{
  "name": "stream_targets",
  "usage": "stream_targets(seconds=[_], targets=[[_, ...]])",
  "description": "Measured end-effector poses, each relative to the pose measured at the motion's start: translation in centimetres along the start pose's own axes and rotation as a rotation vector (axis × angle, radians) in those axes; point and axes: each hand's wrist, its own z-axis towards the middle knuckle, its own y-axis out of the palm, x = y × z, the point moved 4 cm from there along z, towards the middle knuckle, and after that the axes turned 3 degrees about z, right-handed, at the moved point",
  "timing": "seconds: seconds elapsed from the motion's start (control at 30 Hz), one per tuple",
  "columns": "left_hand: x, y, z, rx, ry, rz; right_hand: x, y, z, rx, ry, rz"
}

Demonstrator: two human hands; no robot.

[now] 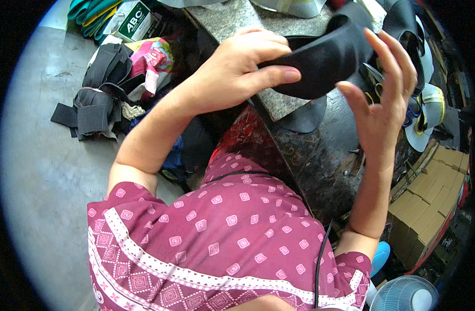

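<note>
Black curved piece (320,65): held up above the tabletop (320,166), on the far side of the scene, between both hands. Left hand (250,67): fingers clamped on the piece's left end. Right hand (385,101): fingers apart around its right end; contact not confirmed. Progress, in judgement: the piece already has a rounded bend, handling appears under way, and it is not yet set down. Whether shaping or joining remains cannot be determined; no fastening is visible. Similar black curved pieces (401,26) lie at far right, finished or waiting not established. Hidden or unclear: the piece's far side, and the left fingers behind it; a dark rounded piece (307,118), partly out of sight by the stone slab (224,20); pale items along the far edge, cut off
</note>
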Motion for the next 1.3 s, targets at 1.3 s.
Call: stream_targets(seconds=[1.3], targets=[[-2.0, 5.0, -0.2, 0.188, -0.681, -1.304, 3.0, 1.9, -6.3, 0.008, 1.047, 1.192]])
